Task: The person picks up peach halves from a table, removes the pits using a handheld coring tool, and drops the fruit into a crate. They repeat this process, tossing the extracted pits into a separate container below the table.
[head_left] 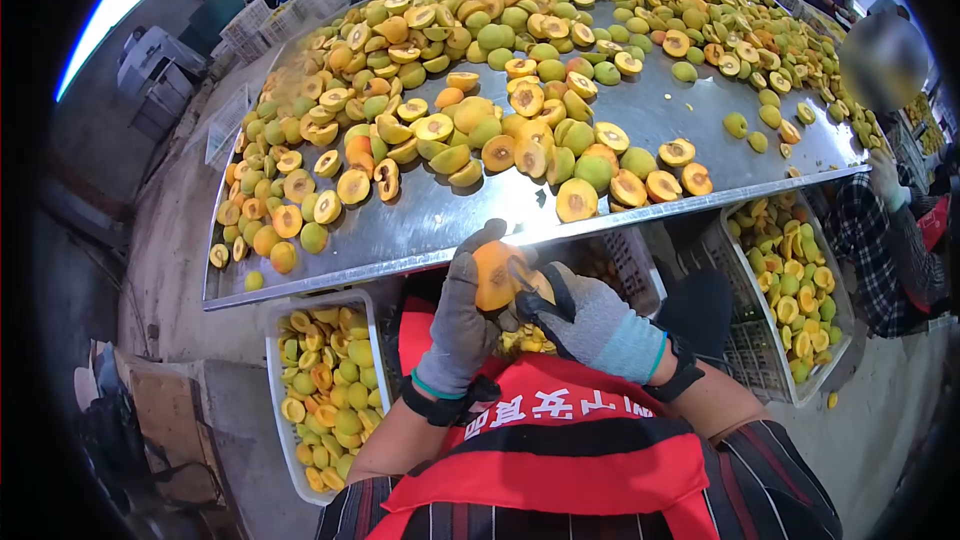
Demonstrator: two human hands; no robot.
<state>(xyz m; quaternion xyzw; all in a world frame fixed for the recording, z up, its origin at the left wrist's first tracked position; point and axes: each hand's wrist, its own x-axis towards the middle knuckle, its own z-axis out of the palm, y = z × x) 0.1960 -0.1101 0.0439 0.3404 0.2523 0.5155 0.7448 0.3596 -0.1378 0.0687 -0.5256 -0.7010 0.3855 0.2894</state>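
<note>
In the head view my left hand, in a grey glove, is closed around an orange-yellow peach half just in front of the table edge. My right hand, gloved too, is curled at the right side of that fruit. Its fingers are pinched together by the peach's cut side, and what they grip is hidden by the dark fingertips. Cut and whole yellow-green peaches cover much of the metal table beyond my hands, several halves showing their stones. Yellow fruit pieces lie below my hands.
A white crate of peach halves stands at lower left, and another full crate at right. A co-worker in a plaid sleeve sits to the right. Other people work at the table's far side.
</note>
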